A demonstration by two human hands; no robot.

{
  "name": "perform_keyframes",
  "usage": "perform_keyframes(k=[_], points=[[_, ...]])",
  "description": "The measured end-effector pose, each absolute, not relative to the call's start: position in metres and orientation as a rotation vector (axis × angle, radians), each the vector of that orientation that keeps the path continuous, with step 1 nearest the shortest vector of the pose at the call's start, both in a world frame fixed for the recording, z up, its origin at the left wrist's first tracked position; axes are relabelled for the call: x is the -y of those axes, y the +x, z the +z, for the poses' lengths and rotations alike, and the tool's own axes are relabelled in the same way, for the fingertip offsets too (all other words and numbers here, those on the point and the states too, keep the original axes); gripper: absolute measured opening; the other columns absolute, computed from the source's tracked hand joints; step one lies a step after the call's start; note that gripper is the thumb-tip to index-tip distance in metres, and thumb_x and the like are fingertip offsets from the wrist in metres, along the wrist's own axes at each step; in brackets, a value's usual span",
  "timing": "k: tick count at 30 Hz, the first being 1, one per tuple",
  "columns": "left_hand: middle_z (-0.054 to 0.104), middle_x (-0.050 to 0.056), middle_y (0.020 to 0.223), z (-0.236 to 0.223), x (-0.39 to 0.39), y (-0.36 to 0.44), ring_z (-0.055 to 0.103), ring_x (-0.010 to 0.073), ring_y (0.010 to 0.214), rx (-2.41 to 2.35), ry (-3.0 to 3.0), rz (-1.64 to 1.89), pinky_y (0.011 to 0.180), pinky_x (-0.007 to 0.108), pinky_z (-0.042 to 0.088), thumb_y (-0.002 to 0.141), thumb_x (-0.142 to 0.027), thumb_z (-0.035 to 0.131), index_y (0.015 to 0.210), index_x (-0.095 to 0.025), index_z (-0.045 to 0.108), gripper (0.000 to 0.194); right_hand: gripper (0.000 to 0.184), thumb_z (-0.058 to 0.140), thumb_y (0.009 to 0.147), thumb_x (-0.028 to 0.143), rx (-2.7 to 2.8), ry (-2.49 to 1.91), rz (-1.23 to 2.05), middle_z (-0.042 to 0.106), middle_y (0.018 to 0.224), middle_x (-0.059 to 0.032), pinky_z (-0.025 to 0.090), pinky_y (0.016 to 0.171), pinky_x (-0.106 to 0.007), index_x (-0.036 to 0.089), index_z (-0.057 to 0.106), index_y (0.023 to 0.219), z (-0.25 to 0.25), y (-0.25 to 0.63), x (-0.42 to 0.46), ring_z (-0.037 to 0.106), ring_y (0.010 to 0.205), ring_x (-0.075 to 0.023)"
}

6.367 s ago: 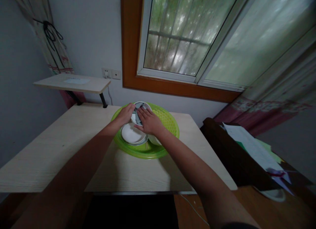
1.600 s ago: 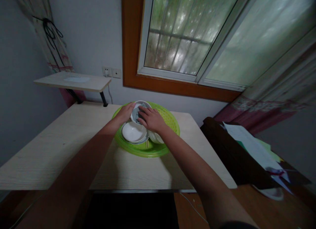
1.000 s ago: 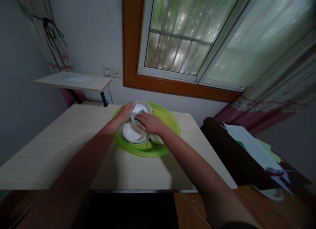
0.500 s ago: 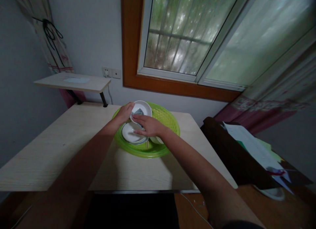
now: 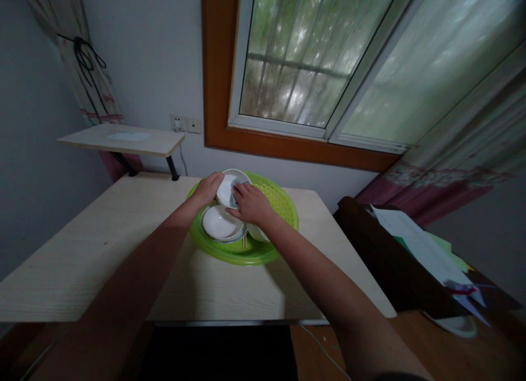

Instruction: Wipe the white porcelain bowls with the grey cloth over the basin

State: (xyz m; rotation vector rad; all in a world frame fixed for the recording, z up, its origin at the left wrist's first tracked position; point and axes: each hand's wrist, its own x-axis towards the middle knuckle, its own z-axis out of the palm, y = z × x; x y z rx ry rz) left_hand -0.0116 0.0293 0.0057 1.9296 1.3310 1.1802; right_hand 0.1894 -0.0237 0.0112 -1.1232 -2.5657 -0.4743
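Note:
My left hand (image 5: 209, 190) grips the left rim of a small white dish (image 5: 226, 191), held tilted over a round green basket (image 5: 224, 257). Against the dish's right inner side, my right hand (image 5: 252, 204) presses a grey-blue cloth (image 5: 235, 199), mostly covered by its fingers. Just below, a white bowl (image 5: 222, 223) rests in the basket on what looks like a metal-rimmed dish. Beside it, partly hidden by my right wrist, is another pale bowl or cup (image 5: 257, 234). The ends of chopsticks (image 5: 245, 242) show between them.
The basket stands on a pale wooden table (image 5: 172, 282). A small raised shelf (image 5: 152, 142) with a paper on it is at the back left. To the right, papers (image 5: 411, 244) lie on a dark brown piece of furniture (image 5: 361, 244). A window (image 5: 304, 57) is behind.
My right hand has slid the cloth to the right across the dish, baring more of its white inside. My left hand keeps its hold on the rim.

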Motion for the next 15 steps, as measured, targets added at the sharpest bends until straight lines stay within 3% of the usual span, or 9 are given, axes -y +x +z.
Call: perform_keyframes(k=[6,11,15], points=[[0.070,0.006,0.094,0.008,-0.030,-0.012,0.060,0.0207,0.090,-1.412,1.937,1.199,0.088,0.033,0.048,0.096,-0.052,0.035,0.089,-0.021,0.062,0.042,0.060,0.051,0.097,0.064,2.602,-1.082,-0.415,0.064,0.117,-0.0186,0.049,0.098,-0.046,0.011,0.067,0.121,0.020,0.188,0.030,0.058,0.111,-0.0315],[0.068,0.006,0.094,0.009,-0.028,-0.013,0.060,0.0209,0.090,-1.411,1.918,1.244,0.089,0.033,0.047,0.097,-0.052,0.035,0.089,-0.021,0.061,0.042,0.056,0.054,0.098,0.060,2.609,-0.987,-0.148,0.067,0.120,-0.0148,0.049,0.096,-0.042,0.015,0.056,0.131,0.022,0.190,0.035,0.063,0.110,-0.0275],[0.066,0.005,0.087,0.010,-0.026,-0.014,0.059,0.0211,0.086,-1.406,1.888,1.219,0.085,0.033,0.047,0.097,-0.055,0.034,0.087,-0.022,0.059,0.043,0.060,0.056,0.098,0.056,2.615,-0.892,0.031,0.066,0.130,-0.0172,0.049,0.103,-0.042,0.013,0.051,0.140,0.017,0.192,0.034,0.064,0.117,-0.0280]])
